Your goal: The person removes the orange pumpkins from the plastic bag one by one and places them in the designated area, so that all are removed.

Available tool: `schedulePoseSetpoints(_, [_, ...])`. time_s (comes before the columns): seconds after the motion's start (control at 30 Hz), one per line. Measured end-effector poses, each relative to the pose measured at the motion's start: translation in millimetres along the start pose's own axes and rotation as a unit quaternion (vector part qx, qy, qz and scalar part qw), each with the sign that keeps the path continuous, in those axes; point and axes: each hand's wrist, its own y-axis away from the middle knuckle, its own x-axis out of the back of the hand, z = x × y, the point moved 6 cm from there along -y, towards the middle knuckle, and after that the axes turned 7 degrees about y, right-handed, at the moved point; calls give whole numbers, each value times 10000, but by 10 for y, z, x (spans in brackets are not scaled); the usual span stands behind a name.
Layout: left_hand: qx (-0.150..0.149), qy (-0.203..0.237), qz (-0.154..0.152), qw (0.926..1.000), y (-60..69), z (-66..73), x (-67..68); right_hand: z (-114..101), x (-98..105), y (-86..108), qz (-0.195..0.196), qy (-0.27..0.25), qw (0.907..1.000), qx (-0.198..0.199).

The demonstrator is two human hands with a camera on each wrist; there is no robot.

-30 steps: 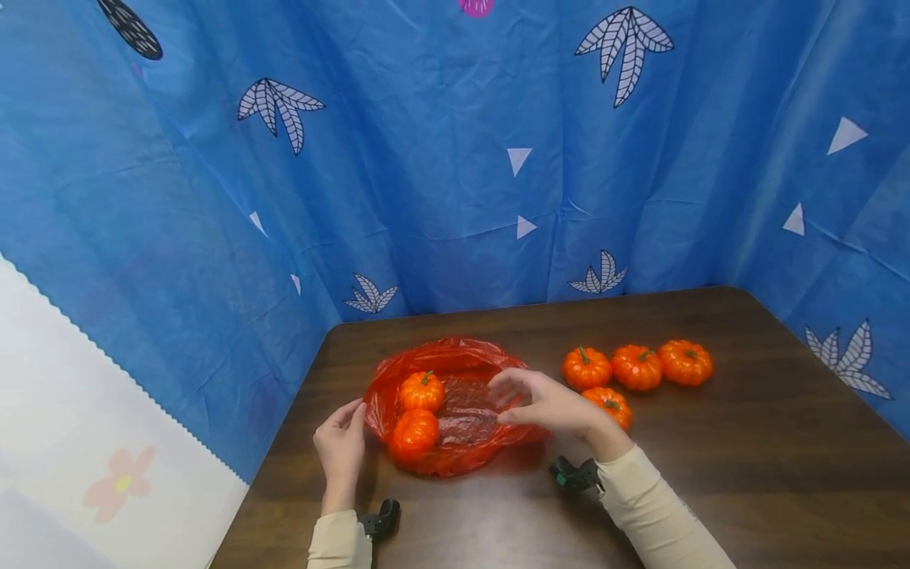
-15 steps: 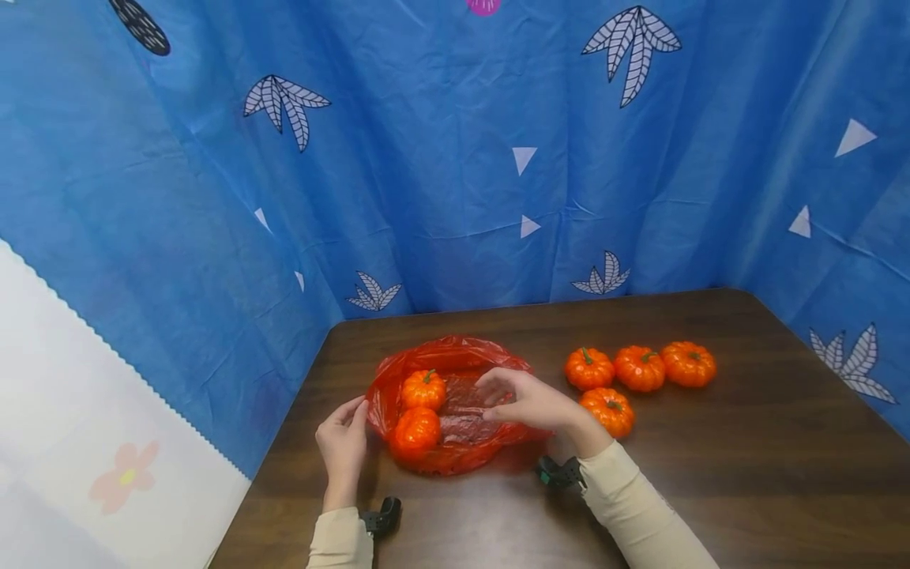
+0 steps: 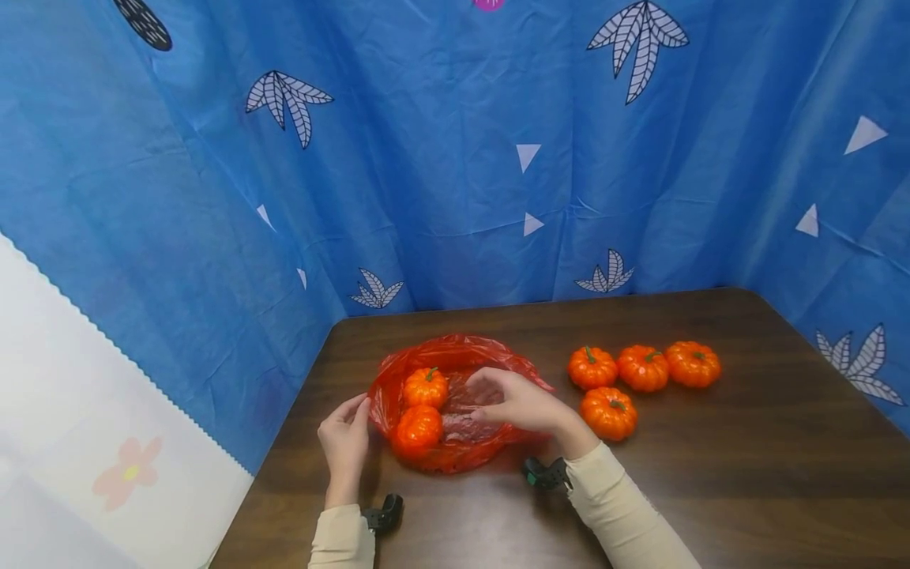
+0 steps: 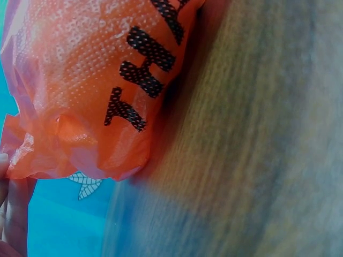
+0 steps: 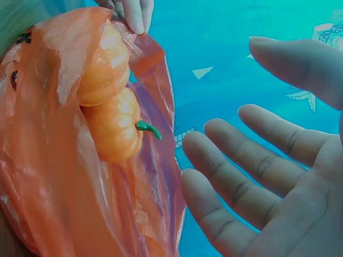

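Note:
A red plastic bag (image 3: 465, 344) lies with its mouth spread on the table. Inside its left part are two small orange pumpkins (image 3: 426, 388); the rear one shows a green stem, also seen in the right wrist view as a pumpkin (image 5: 115, 128). My left hand (image 3: 344, 446) pinches the bag's left rim between thumb and fingers. In the left wrist view, black lettering marks the outside of the bag (image 4: 80, 64). Over the right side of the bag's mouth hovers my right hand (image 3: 524, 407). Its fingers are apart and loosely bent, holding nothing.
Several more orange pumpkins (image 3: 609, 413) sit to the right of the bag, grouped close together. The brown wooden table (image 3: 746, 458) ends at the back against a blue printed curtain (image 3: 455, 182). A white cloth (image 3: 64, 442) hangs at the left.
My right hand has moved a little left, further over the bag's mouth. My left hand keeps its pinch on the rim, and the pumpkins stay in place.

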Motion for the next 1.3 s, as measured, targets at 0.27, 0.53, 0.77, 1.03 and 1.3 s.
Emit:
schedulePoseSetpoints(0.27, [129,78,19,9999,9,-27,22,-29,-86,-79,-96,-204,9997,133])
schedulePoseSetpoints(0.53, [241,101,-65,9996,6,-37,14,-37,-196,-164,-101,-402,9989,239])
schedulePoseSetpoints(0.77, [223,99,-110,9996,7,-21,-5,-10,-270,-210,-95,-600,9981,67])
schedulePoseSetpoints(1.03, [193,82,-67,9998,4,-16,3,7,-340,-254,-19,-922,9957,-41])
schedulePoseSetpoints(1.3, [134,95,1,9999,-4,-24,9,36,-411,-297,56,-1085,9937,-262])
